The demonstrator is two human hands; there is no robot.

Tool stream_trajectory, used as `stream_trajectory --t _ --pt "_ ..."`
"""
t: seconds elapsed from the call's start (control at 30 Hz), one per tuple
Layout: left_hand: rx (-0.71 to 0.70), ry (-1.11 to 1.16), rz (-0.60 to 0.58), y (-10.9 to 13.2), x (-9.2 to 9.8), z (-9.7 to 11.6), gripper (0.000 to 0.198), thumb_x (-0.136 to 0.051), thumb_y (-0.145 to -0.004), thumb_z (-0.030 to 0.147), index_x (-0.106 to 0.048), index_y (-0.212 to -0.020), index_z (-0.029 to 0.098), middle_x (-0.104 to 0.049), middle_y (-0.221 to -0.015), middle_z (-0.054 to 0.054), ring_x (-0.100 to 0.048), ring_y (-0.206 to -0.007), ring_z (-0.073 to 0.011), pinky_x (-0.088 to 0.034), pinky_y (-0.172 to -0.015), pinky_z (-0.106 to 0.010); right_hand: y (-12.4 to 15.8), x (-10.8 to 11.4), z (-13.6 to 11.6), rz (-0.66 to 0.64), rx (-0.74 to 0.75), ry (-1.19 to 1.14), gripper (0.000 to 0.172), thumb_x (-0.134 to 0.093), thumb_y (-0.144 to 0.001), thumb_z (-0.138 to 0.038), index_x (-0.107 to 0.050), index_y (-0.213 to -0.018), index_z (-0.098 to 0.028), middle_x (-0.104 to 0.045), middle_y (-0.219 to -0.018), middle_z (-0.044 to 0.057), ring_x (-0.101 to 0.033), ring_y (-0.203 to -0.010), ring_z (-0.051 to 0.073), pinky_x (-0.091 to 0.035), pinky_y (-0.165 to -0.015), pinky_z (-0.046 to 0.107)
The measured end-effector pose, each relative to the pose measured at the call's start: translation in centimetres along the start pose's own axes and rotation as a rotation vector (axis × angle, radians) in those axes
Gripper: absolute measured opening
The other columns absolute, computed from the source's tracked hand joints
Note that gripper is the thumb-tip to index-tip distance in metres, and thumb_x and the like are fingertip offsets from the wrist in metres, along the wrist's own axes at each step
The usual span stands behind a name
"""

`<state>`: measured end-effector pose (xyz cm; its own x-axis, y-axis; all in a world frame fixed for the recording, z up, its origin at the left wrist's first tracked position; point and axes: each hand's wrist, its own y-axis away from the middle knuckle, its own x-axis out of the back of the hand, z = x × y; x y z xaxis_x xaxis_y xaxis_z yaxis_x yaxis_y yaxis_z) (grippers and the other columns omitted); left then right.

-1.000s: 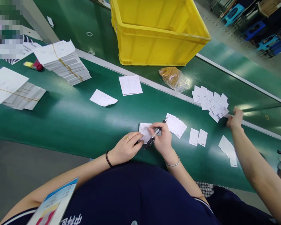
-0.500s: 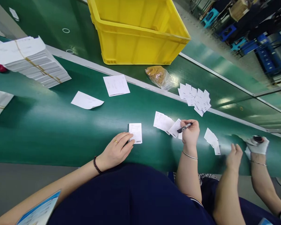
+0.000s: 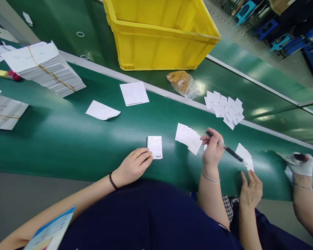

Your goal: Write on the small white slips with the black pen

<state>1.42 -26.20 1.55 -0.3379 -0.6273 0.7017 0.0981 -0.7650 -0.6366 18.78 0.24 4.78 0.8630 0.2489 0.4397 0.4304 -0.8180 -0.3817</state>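
Observation:
My left hand (image 3: 134, 165), with a ring and a dark beaded bracelet, lies with outstretched fingertips on the lower left of a small stack of printed white cards (image 3: 155, 146); its thumb is hidden. My right hand (image 3: 213, 149) holds a black pen (image 3: 232, 153) crosswise between its fingers, above the table. One end of the pen points down to the right, the other up to the left. Just left of that hand lies a fanned row of white cards (image 3: 186, 137). Part of another card shows behind the hand.
A co-worker's bare hand (image 3: 251, 189) touches cards (image 3: 243, 154) on my right; their gloved hand (image 3: 301, 165) holds a dark object. A yellow crate (image 3: 156, 47), a bag of rubber bands (image 3: 181, 83) and scattered cards (image 3: 224, 107) lie beyond. Banded paper stacks (image 3: 49, 69) stand left.
The pen has swung round in my right hand, off the card beneath it. The co-worker's bare hand has come left to the cards. My left hand stays on its stack; the view has shifted slightly.

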Motion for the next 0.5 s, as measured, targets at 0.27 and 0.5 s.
stream_trajectory --t 0.27,0.5 --pt "0.000 -0.035 -0.014 0.3 -0.1 0.0 0.017 -0.052 -0.091 0.004 -0.063 -0.102 0.012 -0.069 -0.102 -0.010 -0.064 -0.103 -0.0219 -0.060 -0.087 -0.038 5.9 -6.7 -5.1 -0.549 0.025 -0.161 0.026 -0.056 -0.093 -0.046 -0.062 -0.114 -0.032 -0.072 -0.087 0.008 -0.068 -0.071 0.022 -0.057 -0.058 0.039" --pt "-0.017 -0.072 0.017 0.0 0.1 0.0 0.015 -0.052 -0.091 0.006 -0.063 -0.098 0.012 -0.069 -0.100 -0.010 -0.064 -0.101 -0.0206 -0.059 -0.087 -0.036 6.4 -8.5 -5.2 -0.567 0.163 -0.087 0.013 -0.060 -0.091 -0.041 -0.066 -0.100 -0.033 -0.071 -0.083 0.006 -0.069 -0.078 0.023 -0.058 -0.063 0.041"
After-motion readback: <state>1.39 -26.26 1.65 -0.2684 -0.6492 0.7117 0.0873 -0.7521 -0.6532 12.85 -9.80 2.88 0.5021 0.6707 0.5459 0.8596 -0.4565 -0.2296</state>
